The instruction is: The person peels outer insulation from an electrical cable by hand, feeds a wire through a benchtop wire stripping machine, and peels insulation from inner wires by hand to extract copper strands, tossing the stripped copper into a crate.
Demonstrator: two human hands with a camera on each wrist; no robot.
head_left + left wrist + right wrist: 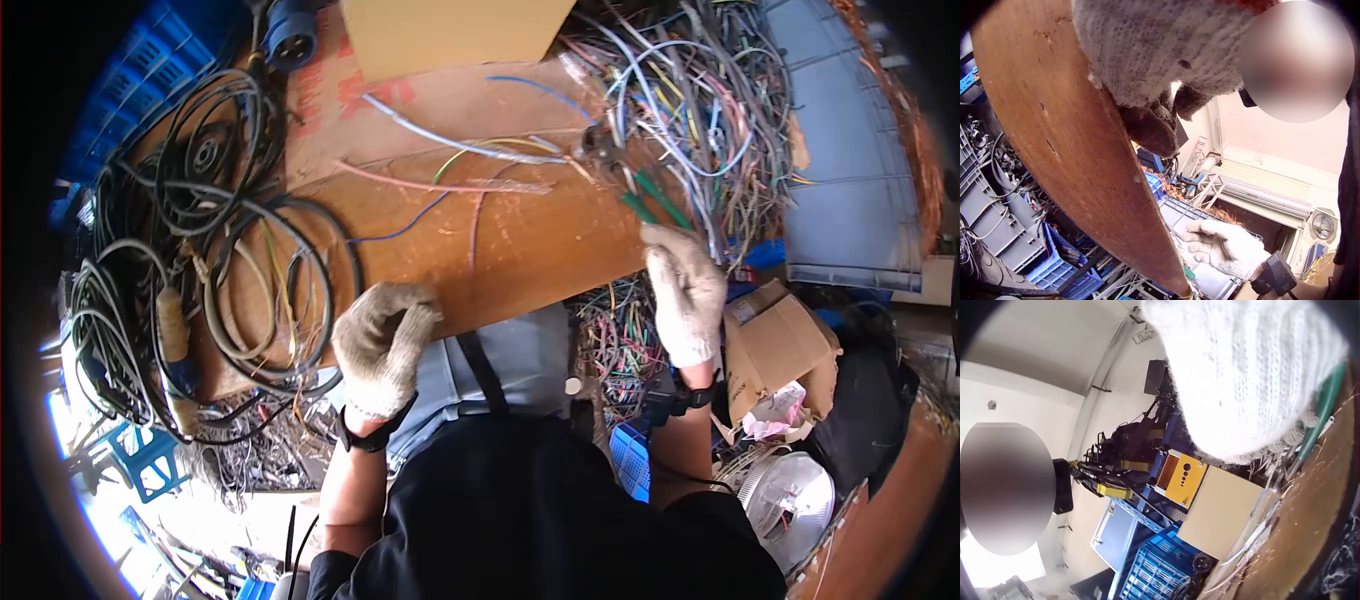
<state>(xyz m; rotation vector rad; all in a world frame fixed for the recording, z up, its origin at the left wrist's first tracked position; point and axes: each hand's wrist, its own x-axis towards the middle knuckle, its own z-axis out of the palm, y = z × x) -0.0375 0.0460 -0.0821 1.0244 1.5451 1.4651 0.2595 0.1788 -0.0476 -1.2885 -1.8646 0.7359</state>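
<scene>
Both hands wear off-white knit gloves. The left hand point(385, 345) is at the table's near edge, fingers loosely bent with a gap to the thumb and nothing visible in them; in the left wrist view its darkened fingertips point(1157, 125) are beside the wooden edge. At the table's right side the right hand point(687, 290), its fingers relaxed in the left wrist view, is beside the green-handled cutters point(655, 200). Whether it touches a green handle point(1329, 406) is unclear. Loose wires, including a pink one point(440, 183) and a grey-white one point(450, 143), lie on the wooden board point(560, 225).
Coiled black cables point(350, 240) cover the left side. Tangled wires point(700, 110) are heaped at the back right, beside a grey bin point(850, 220). A cardboard piece point(455, 35) lies at the back. Below right are an opened carton point(780, 350) and more wires point(625, 350).
</scene>
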